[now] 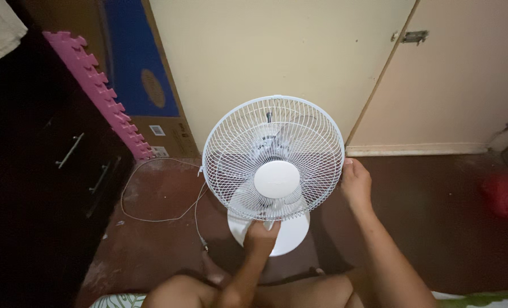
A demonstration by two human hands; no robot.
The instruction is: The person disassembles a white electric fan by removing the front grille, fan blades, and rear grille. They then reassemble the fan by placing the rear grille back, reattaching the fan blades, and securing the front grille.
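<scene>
A white electric fan (pixel 273 157) with a round wire grille and a plain white centre cap stands on its round white base (pixel 291 235) on the dark red floor, facing up at me. My left hand (pixel 260 235) grips the bottom rim of the grille from below. My right hand (pixel 355 182) holds the grille's right edge, fingers curled on the rim. The blades show faintly behind the wires. My bare knees are at the bottom of the view.
A white power cord (pixel 151 194) loops over the floor left of the fan. A dark cabinet with metal handles (pixel 70 151) fills the left side, with a pink foam mat (pixel 103 94) and a cardboard box (pixel 145 85) against the cream wall. A red object (pixel 507 194) lies far right.
</scene>
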